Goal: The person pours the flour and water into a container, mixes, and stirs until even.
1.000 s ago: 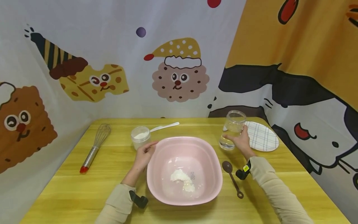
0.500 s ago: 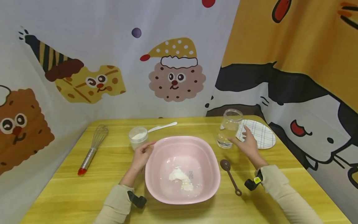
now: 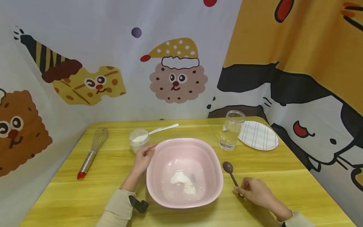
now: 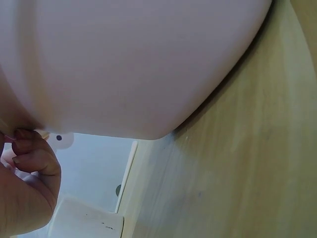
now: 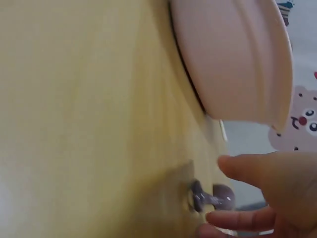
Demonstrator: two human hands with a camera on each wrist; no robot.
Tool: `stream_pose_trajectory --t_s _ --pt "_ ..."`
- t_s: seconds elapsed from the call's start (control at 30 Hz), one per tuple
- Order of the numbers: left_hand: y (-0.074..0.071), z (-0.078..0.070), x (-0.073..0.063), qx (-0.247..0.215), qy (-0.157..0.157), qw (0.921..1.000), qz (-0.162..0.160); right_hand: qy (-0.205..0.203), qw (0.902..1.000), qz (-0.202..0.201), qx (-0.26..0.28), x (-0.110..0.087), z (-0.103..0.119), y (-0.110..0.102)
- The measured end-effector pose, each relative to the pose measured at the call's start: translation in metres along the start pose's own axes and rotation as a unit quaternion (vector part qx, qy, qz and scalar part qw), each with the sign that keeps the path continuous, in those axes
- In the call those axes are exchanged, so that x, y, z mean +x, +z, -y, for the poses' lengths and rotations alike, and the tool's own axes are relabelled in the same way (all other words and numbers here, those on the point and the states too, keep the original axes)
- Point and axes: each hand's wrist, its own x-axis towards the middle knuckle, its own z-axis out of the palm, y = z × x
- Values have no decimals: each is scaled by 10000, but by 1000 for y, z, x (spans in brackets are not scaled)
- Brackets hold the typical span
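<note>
Left hand [image 3: 142, 161] pinching the pink basin's [image 3: 185, 145] ten-o'clock rim, the right hand [image 3: 259, 192] hangs, thumb and fingers parted, about the brown spoon [image 3: 229, 169] at three o'clock, where a clumsy pinch (slim handle, that!) could skid it away.

a pink basin [image 3: 185, 149] is set upright, white powder [image 3: 181, 179] clumped inside. just beside it, a brown spoon [image 3: 234, 179] is laid.

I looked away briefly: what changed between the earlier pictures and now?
The right hand let go of the clear jar and drew back toward the body, to the handle of the brown spoon. The left hand stayed at the rim of the pink basin; jar and spoon stayed put.
</note>
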Motion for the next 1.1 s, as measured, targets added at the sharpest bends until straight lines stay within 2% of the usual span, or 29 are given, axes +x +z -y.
stream_pose_trajectory --t_s 0.13,0.27,0.47,0.67,0.77,0.93,1.03,1.1 --pt "-1 -1 0 24 -45 10000 9 365 9990 240 124 -5 5 7" --pt "0 0 0 37 -58 10000 7 548 9976 380 167 -7 7 8" --pt "0 1 0 65 -100 9999 9 457 9985 291 101 -6 8 8" --pt "-1 0 2 63 -31 10000 -41 294 9995 26 148 -6 11 8" --pt "-1 -1 2 47 3 10000 -45 293 9991 -222 192 -6 11 9" --pt "-1 -1 1 74 -31 10000 -25 54 9942 -1049 235 -5 5 10" --pt "-2 -1 1 65 -30 10000 16 -284 9839 -1715 428 -4 0 10" --pt "-2 -1 1 34 -31 10000 22 -605 9723 -2186 573 -3 -3 9"
